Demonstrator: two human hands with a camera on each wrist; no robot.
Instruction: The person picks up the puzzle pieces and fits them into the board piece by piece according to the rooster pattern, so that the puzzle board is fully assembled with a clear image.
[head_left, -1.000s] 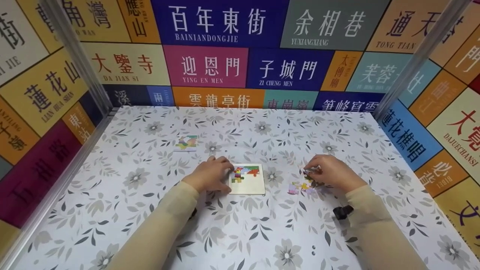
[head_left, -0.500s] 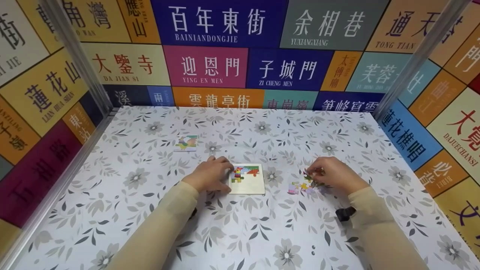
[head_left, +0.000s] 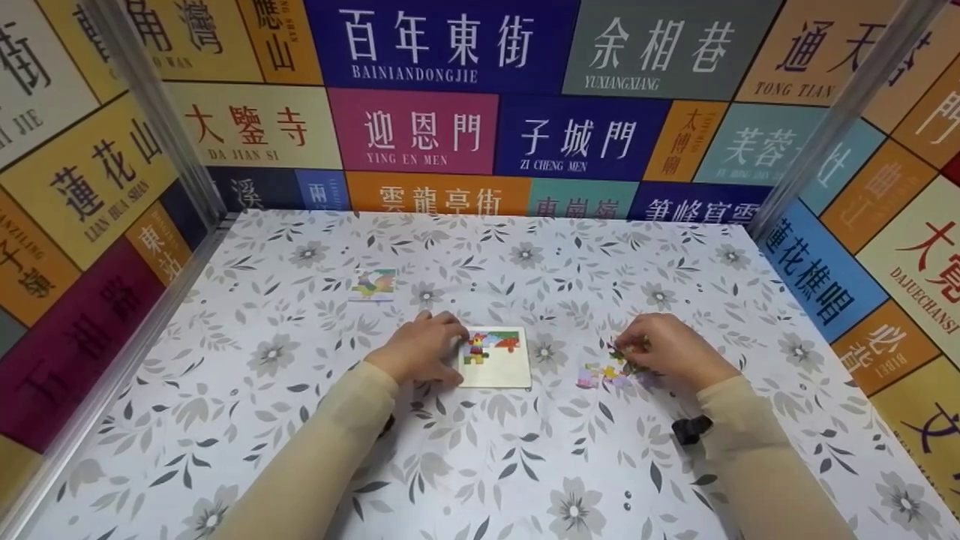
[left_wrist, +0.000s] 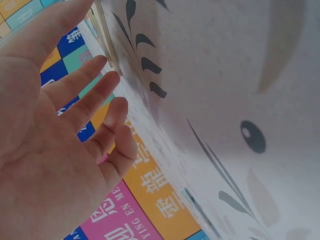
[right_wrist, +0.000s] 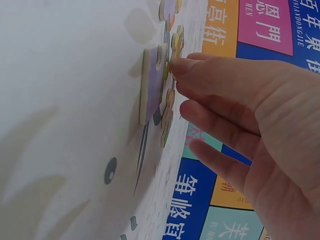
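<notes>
My left hand rests at the left edge of a pale wooden puzzle board, its fingers spread and relaxed. In the left wrist view, the fingertips meet the board's thin edge. Joined pieces with a colourful bird picture fill the board's upper part; bare wood shows below. To the right, my right hand is low over a small cluster of loose puzzle pieces. Its thumb and index finger pinch at a puzzle piece, mostly hidden by the fingertips. Beside them lies a lilac piece in the right wrist view.
A small square of puzzle picture lies farther back at the left on the floral tablecloth. Walls with coloured sign panels rise behind the table and at both sides.
My right hand has shifted slightly right and down, with its fingertips now lower among the loose pieces. My left hand and the board have stayed in place.
</notes>
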